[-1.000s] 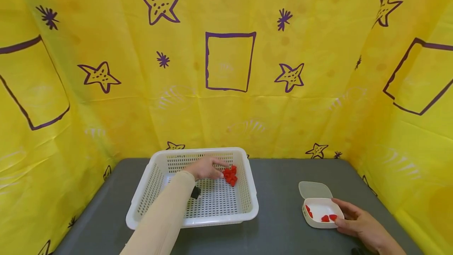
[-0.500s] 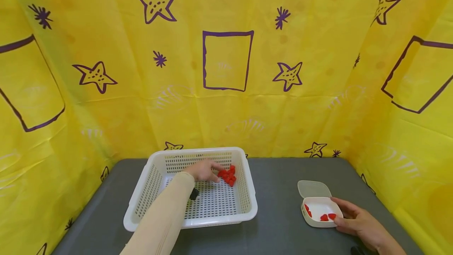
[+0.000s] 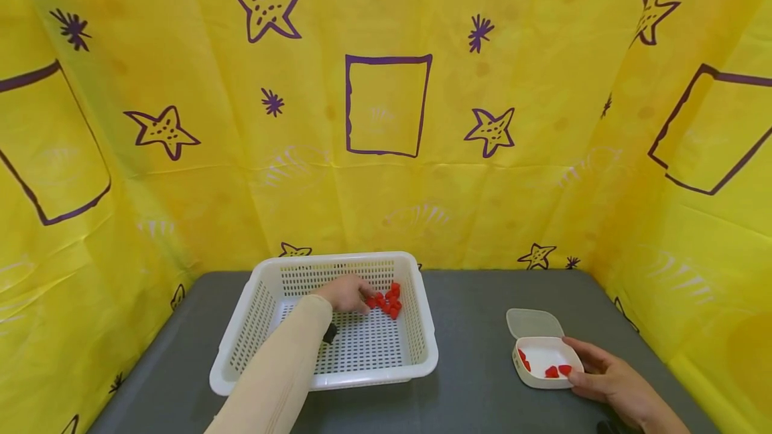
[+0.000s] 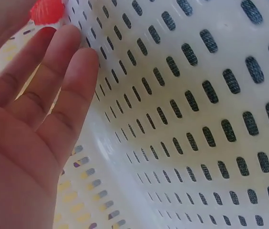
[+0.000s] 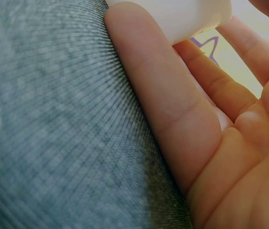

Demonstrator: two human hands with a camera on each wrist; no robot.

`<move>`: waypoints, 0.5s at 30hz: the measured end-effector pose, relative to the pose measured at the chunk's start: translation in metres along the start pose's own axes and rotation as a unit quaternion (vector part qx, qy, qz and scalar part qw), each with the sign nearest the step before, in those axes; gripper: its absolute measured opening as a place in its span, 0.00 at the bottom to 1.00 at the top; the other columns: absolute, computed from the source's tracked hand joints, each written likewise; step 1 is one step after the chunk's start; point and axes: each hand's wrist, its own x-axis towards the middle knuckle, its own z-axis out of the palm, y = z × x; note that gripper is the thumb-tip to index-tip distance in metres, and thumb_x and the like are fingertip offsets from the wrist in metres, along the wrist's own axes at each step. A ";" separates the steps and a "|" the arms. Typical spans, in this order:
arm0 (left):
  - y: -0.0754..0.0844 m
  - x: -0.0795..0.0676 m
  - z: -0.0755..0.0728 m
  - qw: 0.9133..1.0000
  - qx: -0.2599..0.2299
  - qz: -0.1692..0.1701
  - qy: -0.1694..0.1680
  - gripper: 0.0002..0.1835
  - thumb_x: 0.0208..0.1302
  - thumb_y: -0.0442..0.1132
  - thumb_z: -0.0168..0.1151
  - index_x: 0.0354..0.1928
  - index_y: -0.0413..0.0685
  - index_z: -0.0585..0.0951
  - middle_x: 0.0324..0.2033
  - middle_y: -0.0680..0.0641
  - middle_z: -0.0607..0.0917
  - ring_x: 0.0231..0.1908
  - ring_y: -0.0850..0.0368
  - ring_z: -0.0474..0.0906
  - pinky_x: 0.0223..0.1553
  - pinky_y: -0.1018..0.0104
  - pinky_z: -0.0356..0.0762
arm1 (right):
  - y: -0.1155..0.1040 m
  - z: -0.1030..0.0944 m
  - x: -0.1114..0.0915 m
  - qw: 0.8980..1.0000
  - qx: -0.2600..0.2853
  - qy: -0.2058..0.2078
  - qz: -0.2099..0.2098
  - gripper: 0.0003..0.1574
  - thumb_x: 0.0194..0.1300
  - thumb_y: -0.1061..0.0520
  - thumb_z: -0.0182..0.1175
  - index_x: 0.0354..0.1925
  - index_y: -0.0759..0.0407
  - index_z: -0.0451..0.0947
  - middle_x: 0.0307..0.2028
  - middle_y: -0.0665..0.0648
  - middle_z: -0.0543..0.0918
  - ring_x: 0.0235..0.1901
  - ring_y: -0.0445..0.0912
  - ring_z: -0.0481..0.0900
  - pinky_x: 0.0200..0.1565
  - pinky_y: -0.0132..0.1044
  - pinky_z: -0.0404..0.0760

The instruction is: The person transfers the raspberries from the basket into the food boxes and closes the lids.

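Observation:
In the head view, my left hand (image 3: 345,293) reaches into a white perforated plastic basket (image 3: 356,378). Its thumb and index finger close on a small red piece (image 3: 370,303) at the edge of a loose cluster of red pieces (image 3: 393,300). The left wrist view shows the other fingers (image 4: 79,78) nearly straight along the basket wall, with a red piece (image 4: 47,11) by the thumb's end. At right, my right hand (image 3: 615,380) grips the right side of a small white box (image 3: 545,347), thumb in front, fingers behind. A few red pieces (image 3: 551,372) lie inside it.
The box's translucent lid (image 3: 533,323) lies folded back behind it. Basket and box stand apart on a dark grey cloth-covered table (image 3: 470,353). Yellow patterned curtains (image 3: 386,206) enclose the back and sides.
My left hand has drawn a little to the left and its thumb and index finger have closed on a red piece, pulling it off the cluster. The right hand stays on the box.

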 end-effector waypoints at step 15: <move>0.003 -0.004 0.003 1.000 0.014 0.005 0.015 0.10 0.53 0.27 0.73 0.27 0.51 0.86 0.27 0.55 0.81 0.30 0.57 0.75 0.35 0.62 0.76 | 0.000 0.001 0.000 1.000 0.000 -0.001 -0.008 0.40 0.72 0.59 0.60 0.74 0.66 0.55 0.71 0.72 0.56 0.54 0.47 0.73 0.53 0.48 0.78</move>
